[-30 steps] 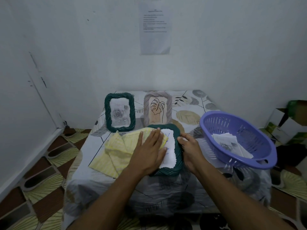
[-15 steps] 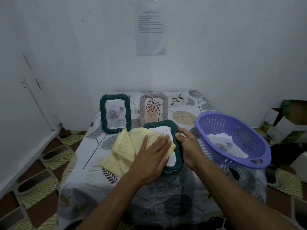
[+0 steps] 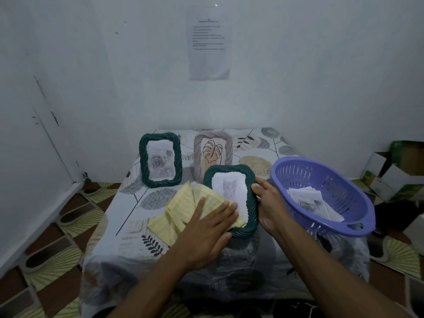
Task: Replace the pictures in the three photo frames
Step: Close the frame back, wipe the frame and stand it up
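Left hand: the left hand (image 3: 210, 227) lay flat, fingers straight and slightly spread, palm down on the yellow cloth (image 3: 181, 210); it gripped nothing.
Under its fingertips: the cloth was pressed onto the lower left part of the near green frame (image 3: 229, 168), covering that corner of the glass.
Right hand: the right hand (image 3: 270, 203) was curled round the right edge of the same frame, thumb on the front rim, just beside the left hand's fingertips.
Between the hands: the frame lay face up, its far end lifted a little; whether its near end touched the table could not be told. The cat picture (image 3: 229, 188) showed in the part the cloth left uncovered.
Left of the left hand: the rest of the cloth spread in folds over the patterned tablecloth (image 3: 135, 226).
Beyond the left hand: the standing green frame (image 3: 143, 161) stood upright with a rose picture (image 3: 159, 161) in it.
Beyond both hands: the beige frame (image 3: 198, 152) stood upright just behind the held frame, showing a leaf picture (image 3: 212, 151).
Right of the right hand: the purple basket (image 3: 298, 160) sat just beside the wrist, with loose prints (image 3: 309, 203) in it.
Farther right: cardboard boxes (image 3: 390, 175) sat on the floor.
Far wall: a printed sheet (image 3: 208, 42) hung above the table.
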